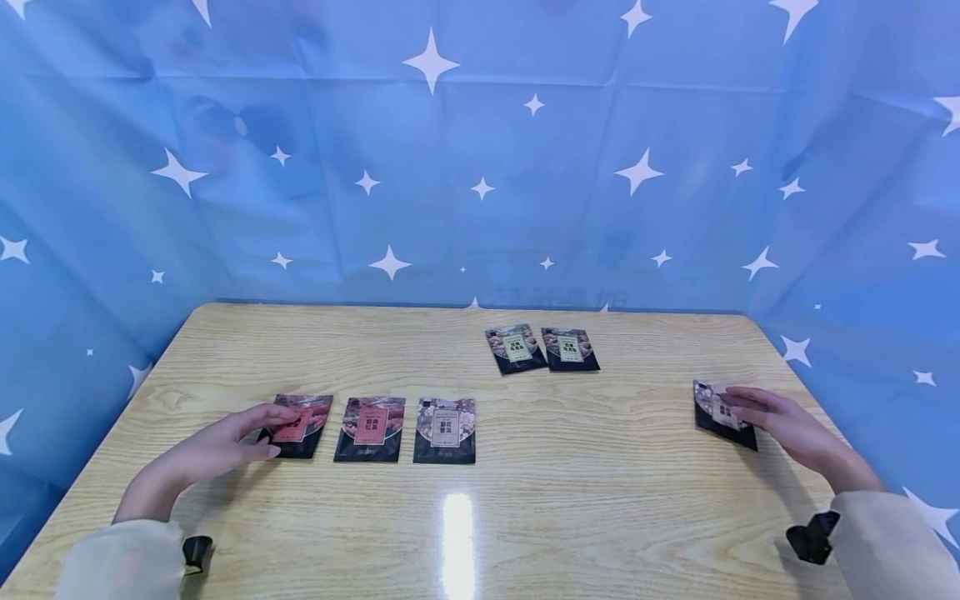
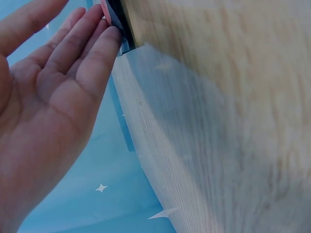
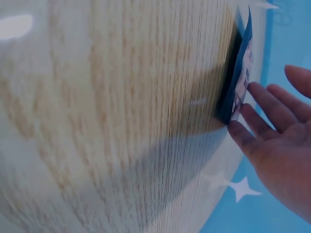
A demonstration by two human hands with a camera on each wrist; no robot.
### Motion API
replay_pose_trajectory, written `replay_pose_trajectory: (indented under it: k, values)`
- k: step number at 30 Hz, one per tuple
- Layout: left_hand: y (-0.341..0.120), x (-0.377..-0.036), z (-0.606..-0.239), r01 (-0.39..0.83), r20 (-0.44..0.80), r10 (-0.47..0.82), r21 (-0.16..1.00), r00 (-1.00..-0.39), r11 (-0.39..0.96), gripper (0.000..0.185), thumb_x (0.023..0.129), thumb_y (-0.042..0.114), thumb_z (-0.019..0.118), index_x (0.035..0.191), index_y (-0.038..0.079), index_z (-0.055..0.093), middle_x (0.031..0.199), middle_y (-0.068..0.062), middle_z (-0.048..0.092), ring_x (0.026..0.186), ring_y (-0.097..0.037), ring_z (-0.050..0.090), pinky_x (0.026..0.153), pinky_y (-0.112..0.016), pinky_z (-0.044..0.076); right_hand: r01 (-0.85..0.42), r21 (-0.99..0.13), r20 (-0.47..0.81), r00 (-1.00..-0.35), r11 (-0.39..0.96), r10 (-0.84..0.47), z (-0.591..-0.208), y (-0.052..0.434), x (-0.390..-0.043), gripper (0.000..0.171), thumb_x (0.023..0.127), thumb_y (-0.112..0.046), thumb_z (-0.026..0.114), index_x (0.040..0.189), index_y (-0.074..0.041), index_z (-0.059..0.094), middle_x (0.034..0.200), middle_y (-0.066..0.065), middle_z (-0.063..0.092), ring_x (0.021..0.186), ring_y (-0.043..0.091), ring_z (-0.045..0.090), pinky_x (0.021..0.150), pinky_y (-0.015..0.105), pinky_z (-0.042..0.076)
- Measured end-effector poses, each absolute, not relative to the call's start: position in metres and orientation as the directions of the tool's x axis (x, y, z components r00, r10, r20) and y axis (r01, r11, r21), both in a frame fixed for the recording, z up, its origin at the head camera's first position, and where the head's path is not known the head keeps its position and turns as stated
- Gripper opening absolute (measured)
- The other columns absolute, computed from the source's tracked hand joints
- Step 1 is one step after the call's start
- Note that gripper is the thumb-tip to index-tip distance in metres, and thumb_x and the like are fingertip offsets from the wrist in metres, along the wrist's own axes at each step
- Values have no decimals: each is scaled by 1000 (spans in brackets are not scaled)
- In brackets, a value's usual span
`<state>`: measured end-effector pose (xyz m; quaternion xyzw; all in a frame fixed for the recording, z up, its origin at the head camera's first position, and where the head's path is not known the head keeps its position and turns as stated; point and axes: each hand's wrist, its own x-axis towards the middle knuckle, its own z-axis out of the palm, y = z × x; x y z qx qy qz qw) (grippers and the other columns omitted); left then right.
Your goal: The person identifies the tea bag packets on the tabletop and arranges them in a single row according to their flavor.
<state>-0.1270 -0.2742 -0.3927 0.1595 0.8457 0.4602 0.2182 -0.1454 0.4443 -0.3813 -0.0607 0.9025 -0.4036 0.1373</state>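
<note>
Head: packet [image 1: 712,412] beneath right grip's [image 1: 783,423] fingertips [image 1: 741,400].

The person wears plain whitish sleeves [image 1: 120,562], with small, angular black devices [image 1: 812,537] at the wrists.

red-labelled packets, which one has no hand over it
The second packet from the left: it shows in full, whereas the leftmost packet, the only other red-labelled one, is partly hidden by the left hand.
</note>
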Motion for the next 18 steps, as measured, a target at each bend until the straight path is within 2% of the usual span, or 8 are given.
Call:
replay_pose_trajectory:
  k: [2,4,11,15,18]
  values:
    - [-274,-127,-392,69,-222,470,847,-854,526,51,89,11,57,133,-5,38,135,-31,34,123,-50,28,88,-57,36,1,-738,-205,-953,675,-222,-381,443,-145,52,100,-21,37,134,17,26,132,34,34,94,-20,39,78,16,42]
    - [-274,-127,-393,67,-224,472,849,-853,524,51,89,12,58,133,-5,37,135,-31,34,123,-50,28,88,-57,36,8,-737,-215,-951,676,-223,-380,442,-144,53,100,-22,37,135,17,26,133,37,30,94,-20,38,79,16,42]
    - [-275,-127,-393,59,-221,488,867,-844,495,52,90,12,57,133,-7,36,135,-33,32,123,-51,27,87,-55,38,2,-730,-219,-948,684,-230,-377,441,-139,54,100,-23,39,136,14,26,134,34,31,98,-19,39,80,16,42]
    - [-275,-128,-393,62,-216,496,872,-841,486,52,90,12,57,132,-7,36,135,-33,32,122,-52,26,86,-53,39,-13,-727,-201,-952,687,-231,-375,442,-137,55,99,-23,40,136,14,25,132,21,41,99,-18,41,79,14,42]
    - [-276,-127,-394,62,-215,496,873,-841,483,52,90,12,57,132,-7,36,135,-34,31,123,-52,26,87,-53,39,-18,-732,-199,-950,681,-239,-374,443,-135,55,99,-23,40,136,15,25,133,22,40,99,-18,41,79,14,42]
